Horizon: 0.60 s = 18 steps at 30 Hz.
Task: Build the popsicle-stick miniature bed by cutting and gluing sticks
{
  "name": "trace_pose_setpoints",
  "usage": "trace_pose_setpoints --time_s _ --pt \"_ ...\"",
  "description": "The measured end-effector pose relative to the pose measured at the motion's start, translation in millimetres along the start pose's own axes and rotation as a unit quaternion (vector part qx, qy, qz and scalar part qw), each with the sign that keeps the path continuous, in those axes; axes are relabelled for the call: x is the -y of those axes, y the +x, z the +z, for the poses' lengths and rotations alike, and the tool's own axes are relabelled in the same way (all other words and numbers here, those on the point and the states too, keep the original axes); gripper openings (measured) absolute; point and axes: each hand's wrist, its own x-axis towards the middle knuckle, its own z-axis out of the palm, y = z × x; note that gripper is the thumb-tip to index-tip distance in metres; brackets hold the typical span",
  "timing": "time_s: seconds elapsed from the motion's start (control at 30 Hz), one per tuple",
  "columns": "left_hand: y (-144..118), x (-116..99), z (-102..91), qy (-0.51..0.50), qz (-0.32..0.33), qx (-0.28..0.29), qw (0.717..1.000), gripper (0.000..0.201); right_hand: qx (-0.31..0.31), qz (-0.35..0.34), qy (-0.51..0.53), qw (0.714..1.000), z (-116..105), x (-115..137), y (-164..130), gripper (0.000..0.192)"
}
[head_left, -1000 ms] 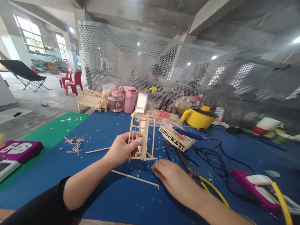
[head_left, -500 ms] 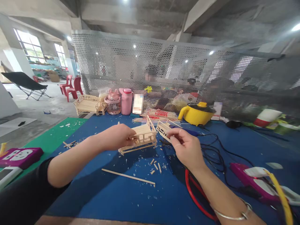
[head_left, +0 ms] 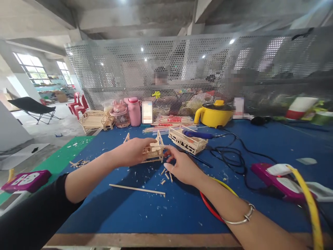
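My left hand [head_left: 134, 151] is closed on a small model made of thin wooden sticks [head_left: 154, 150], gripping its near railing side. My right hand [head_left: 183, 166] is at the model's right end, thumb and fingers apart; whether a fingertip touches it I cannot tell. Behind that hand stands a second stick model [head_left: 188, 140], box-shaped with open slatted sides. A blue-handled tool with a cord [head_left: 199, 134] lies across its top. Short stick offcuts [head_left: 166, 176] lie below the hands, and one long stick [head_left: 137, 189] rests closer to the front edge.
A larger stick model [head_left: 95, 119], a pink bottle [head_left: 134, 111], bundled sticks [head_left: 169, 121] and a yellow pot [head_left: 216, 114] line the back, before a perforated metal screen [head_left: 109, 69]. Black cords [head_left: 234, 158] and a purple power strip [head_left: 279, 180] are at right. People sit beyond the screen.
My right hand has let go of the second stick model and moved left to the one in my left hand. The second model now stands on the table. The camera view has shifted slightly.
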Motion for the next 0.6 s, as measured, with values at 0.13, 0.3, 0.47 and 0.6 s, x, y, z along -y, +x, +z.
trace_pose_setpoints --time_s 0.13,0.3,0.47,0.6 --pt "-1.1 -0.7 5.0 -0.037 0.003 -0.029 0.999 0.054 0.005 -0.005 -0.008 1.000 -0.4 1.3 -0.2 0.055" --pt "-1.7 -2.7 13.3 0.042 -0.007 -0.056 0.998 0.055 0.006 -0.001 -0.015 1.000 0.7 1.0 -0.3 0.055" --pt "0.9 -5.8 19.6 0.091 -0.042 -0.061 0.993 0.057 0.003 0.000 -0.017 1.000 2.5 0.7 -0.3 0.058" --pt "1.9 -5.5 20.4 0.105 -0.048 -0.055 0.992 0.059 0.007 0.002 -0.019 1.000 3.2 -0.6 -1.3 0.060"
